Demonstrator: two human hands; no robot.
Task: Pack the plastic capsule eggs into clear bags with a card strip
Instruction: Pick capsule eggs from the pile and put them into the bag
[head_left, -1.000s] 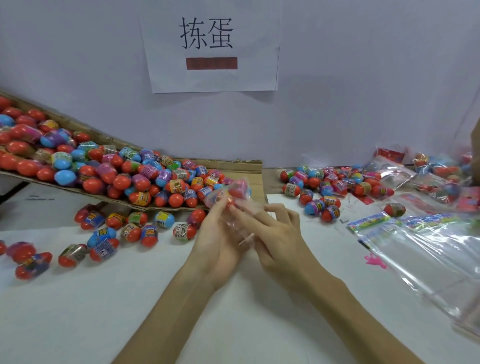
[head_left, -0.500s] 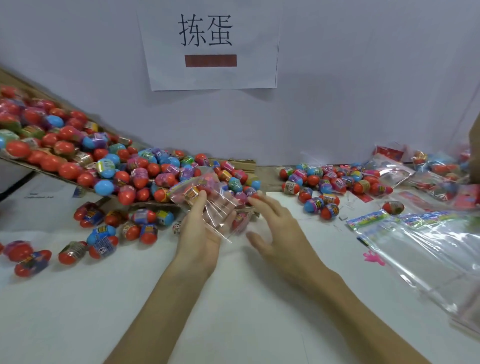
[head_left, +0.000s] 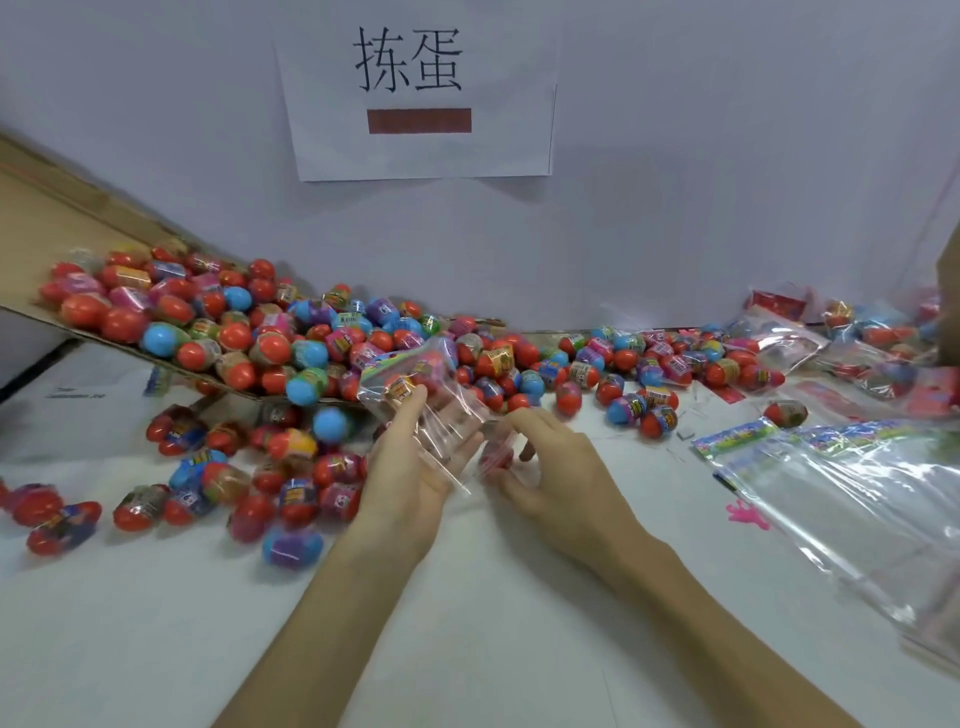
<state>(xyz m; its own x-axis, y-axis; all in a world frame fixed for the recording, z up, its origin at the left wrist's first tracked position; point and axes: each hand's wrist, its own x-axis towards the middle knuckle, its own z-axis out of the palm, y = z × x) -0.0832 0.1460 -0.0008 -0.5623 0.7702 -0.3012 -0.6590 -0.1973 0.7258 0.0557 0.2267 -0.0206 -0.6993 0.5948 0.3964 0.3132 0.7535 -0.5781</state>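
White worktop (head_left: 493, 623) beneath us, we grip the clear bag (head_left: 431, 395), likely light, limp and slippery, by its film in our left hand (head_left: 410, 483), while our right hand (head_left: 556, 483) curls just beside it, its hold unclear.

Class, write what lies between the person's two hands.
Head view: the crinkled clear plastic bag, held by the left hand, spans the gap to the right hand, with a blurred red capsule egg behind it.
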